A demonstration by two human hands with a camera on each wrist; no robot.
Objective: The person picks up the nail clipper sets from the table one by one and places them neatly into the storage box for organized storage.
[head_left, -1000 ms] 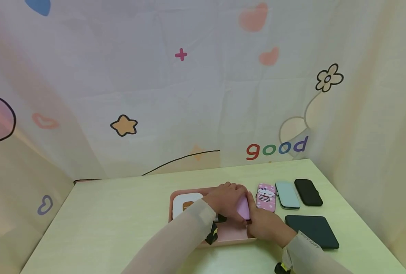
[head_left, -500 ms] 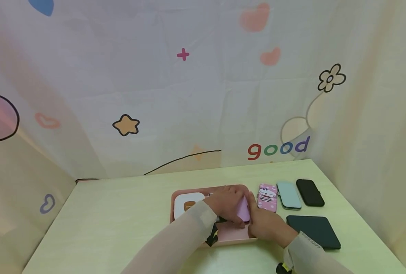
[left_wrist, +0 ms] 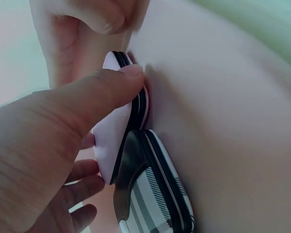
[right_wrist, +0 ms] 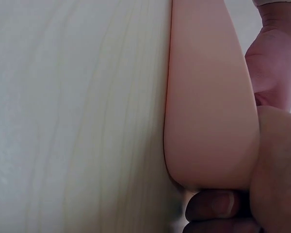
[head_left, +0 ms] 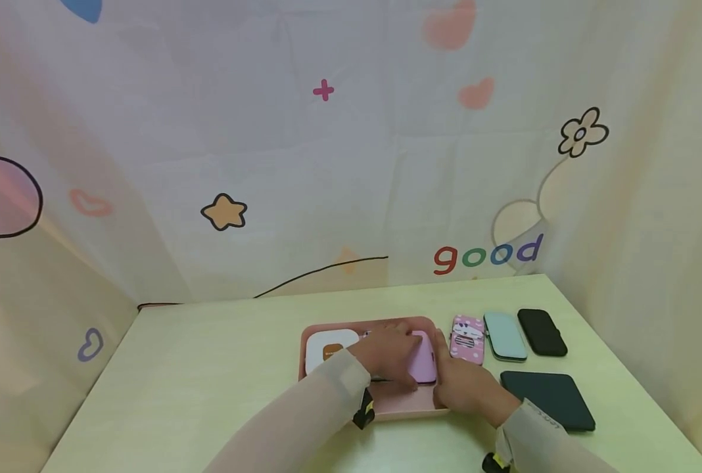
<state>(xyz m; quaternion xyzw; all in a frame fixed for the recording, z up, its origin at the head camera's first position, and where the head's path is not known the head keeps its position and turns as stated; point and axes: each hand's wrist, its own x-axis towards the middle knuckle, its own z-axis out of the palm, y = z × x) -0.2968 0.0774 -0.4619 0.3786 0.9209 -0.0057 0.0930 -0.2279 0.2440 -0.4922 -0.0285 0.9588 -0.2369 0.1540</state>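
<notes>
My left hand (head_left: pixel 386 355) reaches into a shallow pink tray (head_left: pixel 403 399) and holds a lilac zip case (head_left: pixel 424 360) near the tray's right end. In the left wrist view, the thumb presses on the zipped edge of that case, with the fingers curled behind it. A black-and-white plaid case (left_wrist: pixel 154 199) touches it there. A white case with a brown label (head_left: pixel 324 345) lies at the tray's left end, partly behind the left sleeve. My right hand (head_left: pixel 466 386) grips the tray's right wall, its fingers curled at the outside corner in the right wrist view.
Right of the tray stand a pink cat-print case (head_left: pixel 467 341), a mint case (head_left: pixel 506 336) and a black case (head_left: pixel 542 332) in a row. A flat dark green case (head_left: pixel 549 399) lies nearer, close to the right forearm. A printed curtain (head_left: pixel 351 164) hangs behind the table.
The lilac case has settled flatter in the tray, and more of its top shows. My left hand has drawn slightly left across it. The right hand keeps its place on the tray's side.
</notes>
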